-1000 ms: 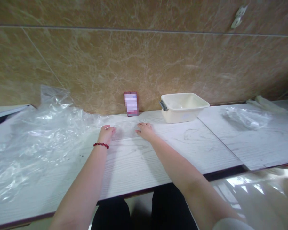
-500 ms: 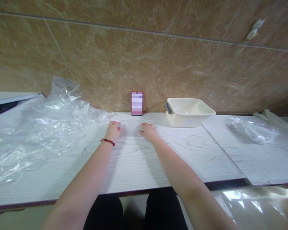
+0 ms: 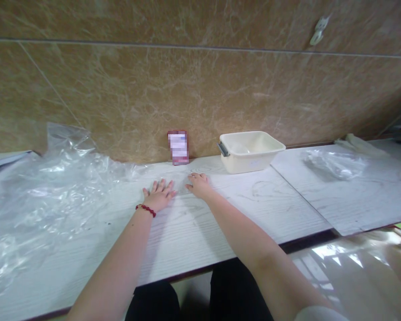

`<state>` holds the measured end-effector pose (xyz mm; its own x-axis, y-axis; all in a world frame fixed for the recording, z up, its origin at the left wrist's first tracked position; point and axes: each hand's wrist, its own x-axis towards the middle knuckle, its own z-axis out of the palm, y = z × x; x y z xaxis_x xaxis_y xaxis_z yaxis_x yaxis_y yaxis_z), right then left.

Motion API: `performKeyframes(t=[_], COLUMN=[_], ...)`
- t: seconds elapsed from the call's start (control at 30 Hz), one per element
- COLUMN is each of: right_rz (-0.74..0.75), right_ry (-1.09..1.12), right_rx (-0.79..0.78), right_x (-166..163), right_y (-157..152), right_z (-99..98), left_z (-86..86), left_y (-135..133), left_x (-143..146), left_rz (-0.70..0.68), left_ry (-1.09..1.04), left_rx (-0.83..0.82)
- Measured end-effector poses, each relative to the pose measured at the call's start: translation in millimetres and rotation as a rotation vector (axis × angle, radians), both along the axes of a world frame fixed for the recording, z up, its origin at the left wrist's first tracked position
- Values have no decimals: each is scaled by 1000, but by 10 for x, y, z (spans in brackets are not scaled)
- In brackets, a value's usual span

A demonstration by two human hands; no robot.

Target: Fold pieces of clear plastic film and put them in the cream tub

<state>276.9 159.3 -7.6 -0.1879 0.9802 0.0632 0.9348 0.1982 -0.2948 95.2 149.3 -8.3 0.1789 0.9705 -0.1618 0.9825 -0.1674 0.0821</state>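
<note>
My left hand (image 3: pixel 159 195), with a red bead bracelet on its wrist, lies flat on the white table (image 3: pixel 194 223), fingers spread. My right hand (image 3: pixel 198 184) rests palm down a little to the right, its fingers bent at the tips. Between and under the hands lies something thin, clear and hard to make out. A small red and white card (image 3: pixel 178 147) leans on the wall behind them. A cream plastic basin (image 3: pixel 250 150) with a grey handle stands to the right.
A big heap of clear plastic film (image 3: pixel 47 187) covers the table's left side. Another crumpled clear bag (image 3: pixel 334 164) lies on the second white board at the right. A brown marble wall (image 3: pixel 200 89) backs the table. Shiny film (image 3: pixel 354 267) shows at the lower right.
My left hand, closed a second ago, now lies flat with fingers spread, slightly nearer to me. My right hand has hardly moved. The camera view shifted a little.
</note>
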Motion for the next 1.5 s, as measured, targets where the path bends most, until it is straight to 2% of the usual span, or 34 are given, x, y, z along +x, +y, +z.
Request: performKeyframes(t=[0.3, 0.67, 0.8, 0.97, 1.23, 1.5], right_rz=[-23, -40, 51, 210, 242, 353], right_ry=[-19, -2, 42, 49, 33, 81], right_rx=[9, 73, 132, 105, 73, 66], right_x=[5, 67, 143, 209, 255, 253], right_y=[-14, 1, -15, -62, -46, -53], right_z=[-3, 15, 112, 190, 167, 153], left_z=[19, 66, 68, 40, 55, 37], left_y=[-17, -47, -38, -14, -33, -31], left_x=[-59, -76, -74, -82, -77, -100], left_rz=[86, 99, 93, 96, 91, 74], left_ry=[-80, -77, -65, -55, -78, -86], left_rx=[-45, -61, -71, -67, -51, -62])
